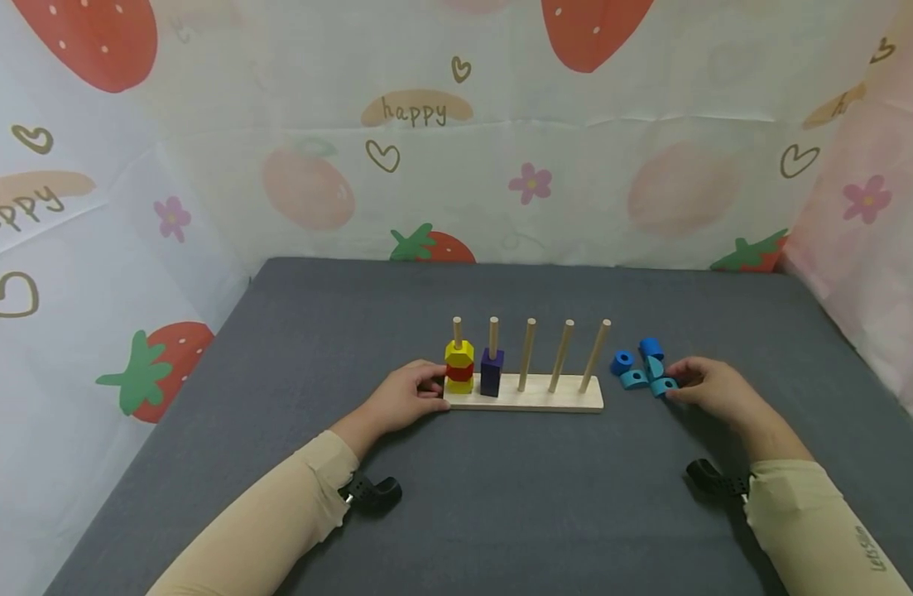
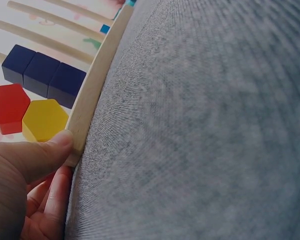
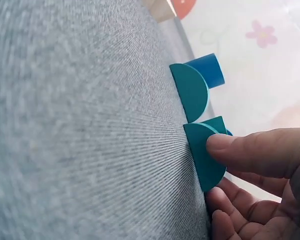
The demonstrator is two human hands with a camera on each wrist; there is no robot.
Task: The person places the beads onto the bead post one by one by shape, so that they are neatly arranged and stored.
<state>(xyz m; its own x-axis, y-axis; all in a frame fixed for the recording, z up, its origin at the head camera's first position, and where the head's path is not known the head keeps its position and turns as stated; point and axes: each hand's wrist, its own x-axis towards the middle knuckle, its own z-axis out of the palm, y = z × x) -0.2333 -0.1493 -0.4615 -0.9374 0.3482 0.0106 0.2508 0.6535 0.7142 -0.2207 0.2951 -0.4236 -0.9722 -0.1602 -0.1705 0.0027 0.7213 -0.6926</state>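
Observation:
A wooden peg board (image 1: 549,401) with five upright pegs lies on the table. Yellow and red hexagonal blocks (image 1: 459,356) are stacked on its leftmost peg, and dark purple square blocks (image 1: 491,374) fill the lower part of the second. My left hand (image 1: 406,395) grips the board's left end, its thumb (image 2: 57,145) against the front edge. At the right, my right hand (image 1: 717,393) pinches a teal half-round block (image 3: 205,155), which still touches the table. Another teal half-round block (image 3: 190,92) lies beside it.
Blue cylinder blocks (image 1: 622,362) and more teal half-round blocks (image 1: 635,379) form a loose cluster right of the board. Grey cloth (image 1: 501,497) covers the table. A printed curtain (image 1: 575,207) hangs behind and along both sides.

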